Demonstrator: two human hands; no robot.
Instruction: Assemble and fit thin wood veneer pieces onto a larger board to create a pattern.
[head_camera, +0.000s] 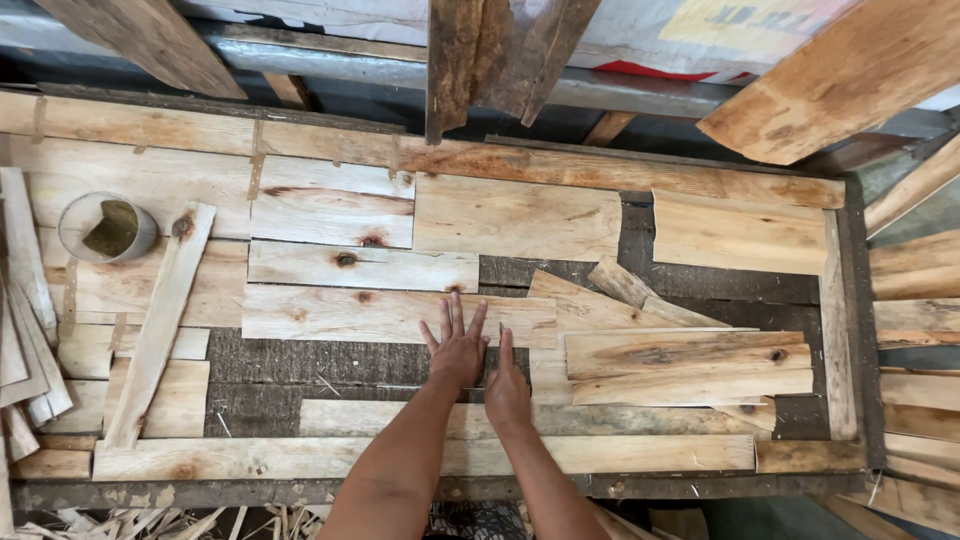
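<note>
My left hand (456, 346) lies flat with its fingers spread, the fingertips on the lower edge of a long pale wooden board (350, 312). Beside it my right hand (507, 385) rests flat on the dark bench surface (300, 358), its fingers pointing at the same board's right end. Neither hand grips anything. More pale boards (362, 266) lie side by side above that one. A stack of short boards (690, 366) sits just right of my right hand.
A round open tin (107, 228) stands at the left. A narrow slat (158, 322) leans diagonally beside it. Thin strips pile up at the left edge (25, 330). Planks lean at the top (480, 55) and right (915, 270). Wood shavings lie below the bench (150, 522).
</note>
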